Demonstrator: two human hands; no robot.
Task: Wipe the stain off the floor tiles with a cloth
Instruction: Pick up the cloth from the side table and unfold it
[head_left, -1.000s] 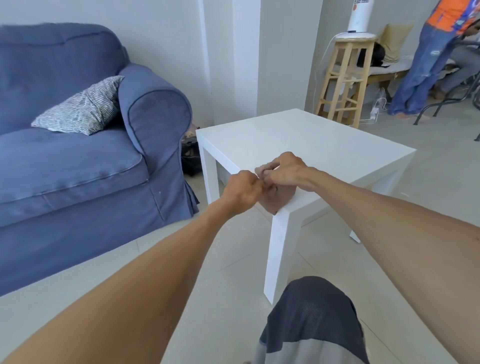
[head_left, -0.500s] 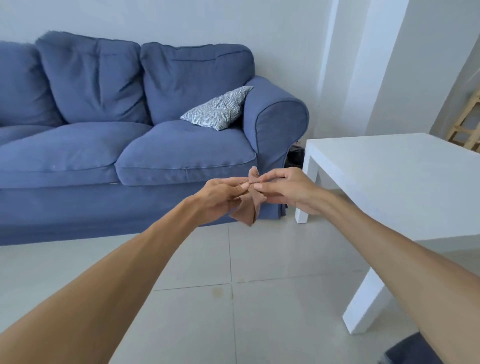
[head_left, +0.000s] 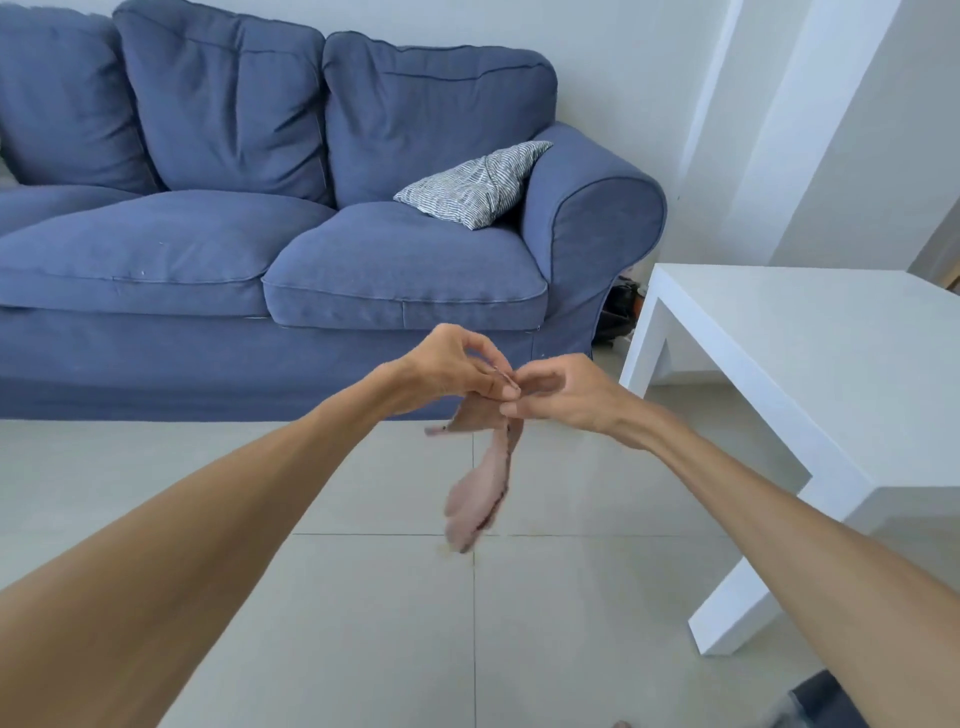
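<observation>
A big blue sofa (head_left: 270, 218) fills the upper left of the frame. In the middle, the left hand (head_left: 447, 371) pinches the top of a pink cloth (head_left: 483, 478). The right hand (head_left: 561, 395) pinches the same spot, touching it. The cloth hangs down over the floor tiles (head_left: 363, 623). A white table (head_left: 810, 332) stands at the right.

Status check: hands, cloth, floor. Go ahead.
Both hands up: left hand and right hand pinch the cloth at its top edge. Cloth hangs clear of the floor tiles. Faint stain just below it. Nothing in the way.
</observation>
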